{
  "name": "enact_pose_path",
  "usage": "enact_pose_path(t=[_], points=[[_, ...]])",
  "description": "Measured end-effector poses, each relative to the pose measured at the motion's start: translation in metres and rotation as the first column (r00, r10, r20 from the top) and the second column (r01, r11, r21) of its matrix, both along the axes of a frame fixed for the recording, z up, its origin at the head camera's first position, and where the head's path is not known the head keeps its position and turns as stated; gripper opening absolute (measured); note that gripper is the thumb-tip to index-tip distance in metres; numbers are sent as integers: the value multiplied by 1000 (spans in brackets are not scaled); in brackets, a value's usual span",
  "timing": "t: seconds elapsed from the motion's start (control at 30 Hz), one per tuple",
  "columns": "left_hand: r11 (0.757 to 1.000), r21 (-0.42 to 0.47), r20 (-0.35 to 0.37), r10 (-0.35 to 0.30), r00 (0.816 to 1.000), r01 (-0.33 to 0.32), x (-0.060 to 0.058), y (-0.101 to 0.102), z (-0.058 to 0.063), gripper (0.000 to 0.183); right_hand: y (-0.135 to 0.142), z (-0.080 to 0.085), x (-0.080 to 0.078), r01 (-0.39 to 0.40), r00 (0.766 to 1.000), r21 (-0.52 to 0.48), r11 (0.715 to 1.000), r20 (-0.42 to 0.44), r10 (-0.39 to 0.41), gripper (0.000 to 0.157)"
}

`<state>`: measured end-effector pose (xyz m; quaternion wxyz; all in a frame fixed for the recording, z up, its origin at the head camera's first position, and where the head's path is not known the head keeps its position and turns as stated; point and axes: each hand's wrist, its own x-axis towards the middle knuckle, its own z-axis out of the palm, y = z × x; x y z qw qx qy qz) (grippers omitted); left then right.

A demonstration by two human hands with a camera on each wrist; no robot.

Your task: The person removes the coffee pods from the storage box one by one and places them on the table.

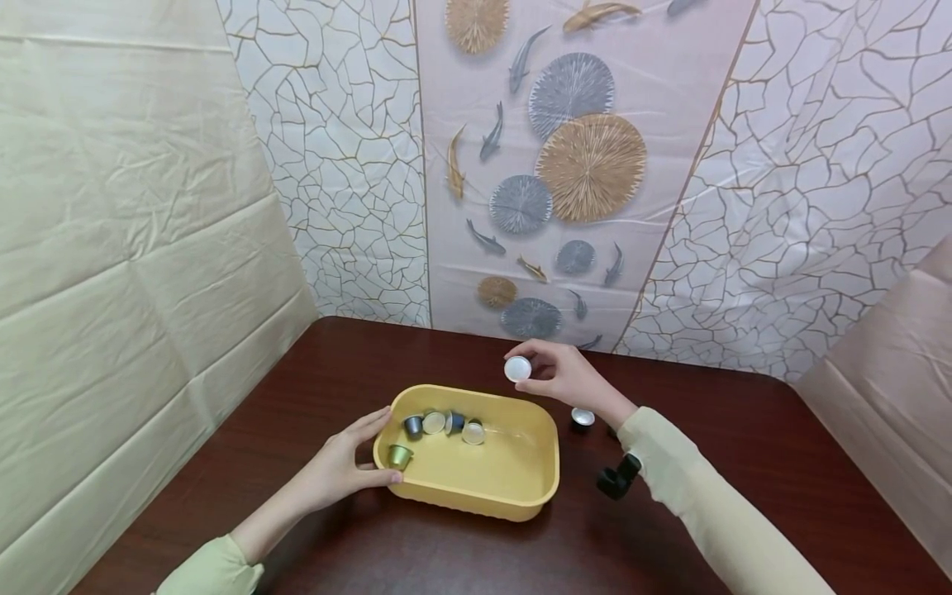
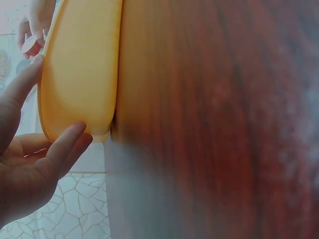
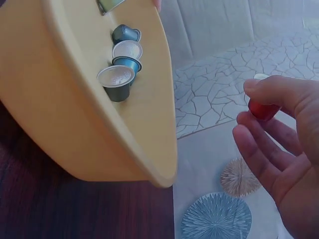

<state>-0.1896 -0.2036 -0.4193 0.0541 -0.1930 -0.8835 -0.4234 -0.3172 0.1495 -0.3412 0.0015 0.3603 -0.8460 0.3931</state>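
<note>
My right hand [image 1: 561,376] pinches a coffee capsule [image 1: 517,369] above the back right of the yellow plastic bin [image 1: 476,496]. Its pale lid faces me in the head view; the right wrist view shows the capsule's red body [image 3: 262,110]. At the bin's left end my left hand [image 1: 342,467] holds the rim, thumb at the front and fingers toward the back. Inside the bin's left half lie several capsules, among them a green one [image 1: 400,457], a dark grey one [image 1: 413,427] and a blue one [image 1: 454,423]. Another capsule [image 1: 583,418] sits on the table under my right wrist.
The dark red-brown wooden table [image 1: 327,545] carries the bin. A patterned cloth backdrop [image 1: 357,165] hangs behind it, with cream cloth [image 1: 134,248] along the left. A black device [image 1: 619,478] is strapped to my right wrist. Something small and dark is partly hidden behind that wrist.
</note>
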Motion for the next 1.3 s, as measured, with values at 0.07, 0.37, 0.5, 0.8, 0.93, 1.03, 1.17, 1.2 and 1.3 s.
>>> enact_pose_path(t=[0.07,0.37,0.5,0.8,0.93,1.03,1.17,1.2,1.3], points=[[1000,18,14,-7,1000,6,0,0,0,93,3,-1,2,25,1000,-16,1000,11,-25,38],[1000,0,12,2,1000,-2,0,-2,0,93,15,-8,10,146,989,-37,989,28,-145,43],[1000,-21,3,15,1000,-15,-1,-2,0,93,19,-12,14,164,986,-41,986,45,-162,43],[997,72,70,-11,997,6,0,-1,0,92,26,-20,20,213,977,-74,974,26,-211,42],[996,92,80,-20,997,13,0,-1,-1,92,32,-24,23,256,966,-100,961,39,-254,42],[995,94,82,-24,996,16,0,0,0,92,37,-27,25,289,957,-107,951,48,-286,42],[995,95,87,-24,996,16,0,0,0,92,44,-30,28,326,945,-107,939,70,-320,40],[996,92,86,-23,996,15,0,0,0,92,45,-31,29,334,942,-106,937,74,-327,40],[996,83,79,-19,997,12,0,0,0,92,49,-34,30,354,935,-103,930,78,-347,40]])
